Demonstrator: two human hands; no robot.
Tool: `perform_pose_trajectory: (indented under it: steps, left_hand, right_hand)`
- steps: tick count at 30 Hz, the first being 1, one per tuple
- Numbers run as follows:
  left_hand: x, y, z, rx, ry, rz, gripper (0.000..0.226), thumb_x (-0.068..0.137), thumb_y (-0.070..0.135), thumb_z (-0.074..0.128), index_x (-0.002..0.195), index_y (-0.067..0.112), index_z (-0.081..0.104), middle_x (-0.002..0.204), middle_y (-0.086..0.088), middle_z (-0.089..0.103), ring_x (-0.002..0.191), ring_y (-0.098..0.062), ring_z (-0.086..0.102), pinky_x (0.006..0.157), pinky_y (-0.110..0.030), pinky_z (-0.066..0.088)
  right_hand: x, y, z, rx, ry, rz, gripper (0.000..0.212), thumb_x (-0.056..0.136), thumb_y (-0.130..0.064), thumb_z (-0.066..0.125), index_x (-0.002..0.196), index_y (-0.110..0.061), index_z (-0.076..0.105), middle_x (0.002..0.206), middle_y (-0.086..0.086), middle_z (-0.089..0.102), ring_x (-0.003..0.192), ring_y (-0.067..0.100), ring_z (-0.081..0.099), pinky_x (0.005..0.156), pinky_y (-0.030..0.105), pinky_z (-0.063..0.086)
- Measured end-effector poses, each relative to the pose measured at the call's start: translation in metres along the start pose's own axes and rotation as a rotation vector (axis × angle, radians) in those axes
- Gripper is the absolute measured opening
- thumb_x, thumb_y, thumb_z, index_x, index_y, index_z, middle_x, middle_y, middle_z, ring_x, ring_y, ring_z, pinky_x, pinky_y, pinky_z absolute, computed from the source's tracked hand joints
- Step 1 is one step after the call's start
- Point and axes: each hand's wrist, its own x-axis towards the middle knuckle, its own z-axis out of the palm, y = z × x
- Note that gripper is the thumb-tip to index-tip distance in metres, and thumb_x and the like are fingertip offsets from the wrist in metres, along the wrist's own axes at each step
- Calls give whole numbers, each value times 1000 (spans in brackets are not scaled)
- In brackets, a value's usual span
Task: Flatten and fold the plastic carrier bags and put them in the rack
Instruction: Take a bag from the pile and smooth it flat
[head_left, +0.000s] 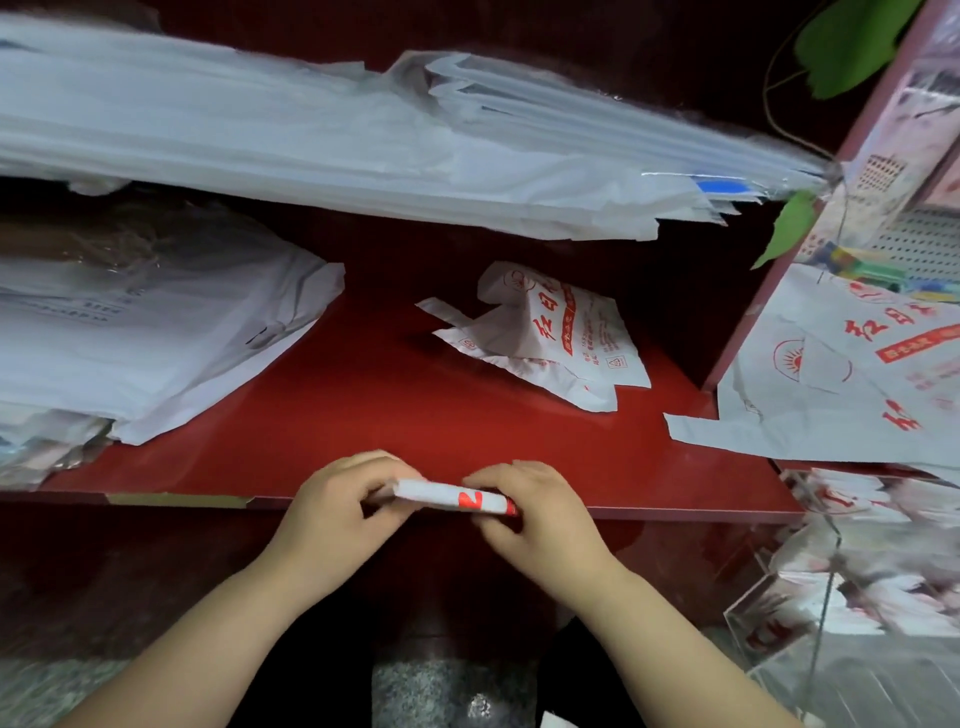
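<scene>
At the front edge of the red shelf (363, 415), a folded bag (447, 498) is held between both hands. It is already reduced to a narrow white strip with a red mark showing. The left hand (337, 514) has its fingers curled over one end with the thumb beneath. The right hand (540, 514) pinches the other end, fingers closed down on the plastic. My judgement is that this bag is flattened and at or near its last fold, but it is not yet in the rack.

Further back on the shelf lies a crumpled bag (550, 338) with red print, its handles loose and nothing folded. To the right, a spread bag (841, 384) of the same print lies flatter and hangs over the shelf's edge; it looks unfolded too. So at least two bags appear to remain after this one.

Low on the right stands the clear rack (753, 629), a see-through holder with dividers. White-and-red bundles sit in it — folded bags, I take it — though the blur hides how many there are or which compartment holds what.

A long upper stack of white bags (311, 145) runs overhead, a left pile (156, 338) of wrapped white bags rests on the shelf's left end, and a green leaf (852, 47) hangs at top right.
</scene>
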Motion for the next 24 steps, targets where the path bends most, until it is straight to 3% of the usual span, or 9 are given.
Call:
perform_pose_trajectory:
  steps: [2,3,7,10,13,18,22,24]
  left_hand:
    - [5,23,5,-185,59,-145,13,61,41,63,73,45,65,75,26,62,68,7,57,60,-5,38]
    - [9,33,9,-250,75,-198,10,59,38,65,69,38,65,70,29,62,65,10,57,58,-4,39]
    - [31,59,40,-374,-1,-267,28,75,3,72,76,27,58,63,27,64,57,9,57,55,-5,41]
    - [52,80,70,-384,-85,-281,25,76,0,68,76,24,60,57,17,64,49,4,55,51,-11,43]
    - [75,107,103,-407,-214,-295,19,80,6,66,78,23,61,66,8,66,49,0,56,52,-18,48]
    - [111,150,159,-365,-457,-280,19,88,7,56,78,23,61,82,3,65,64,-8,59,49,-14,48]
    - [135,176,201,-237,-465,-201,23,84,7,59,69,24,61,72,-3,64,59,-20,56,48,-22,47]
    - [144,187,218,-215,-455,-170,14,83,7,59,72,14,65,72,-11,65,61,-29,59,53,-31,49]
  right_hand:
    - [-4,-3,-15,260,2,185,10,68,-22,57,71,-32,56,67,-12,61,65,2,53,63,15,40]
    - [-6,-3,-22,357,17,250,17,69,-17,61,67,-33,55,63,-12,58,60,-2,50,59,11,37]
    - [-24,8,-54,516,64,404,29,77,1,67,66,-24,57,54,-12,54,51,-3,48,55,11,38]
    - [-43,21,-83,633,137,488,22,80,6,61,72,-14,57,51,-6,60,45,6,56,50,17,46]
    - [-66,41,-116,642,218,547,20,82,7,58,79,-13,58,52,-7,61,42,4,56,48,14,45]
    - [-104,78,-164,631,364,629,25,84,8,55,81,-16,59,64,-5,60,48,-3,56,51,13,45]
    - [-129,109,-196,551,449,706,23,86,8,52,82,-14,59,52,-4,56,39,-3,48,45,11,39]
    - [-139,125,-207,481,484,714,23,84,6,54,82,-14,63,52,-5,58,43,1,50,51,19,42]
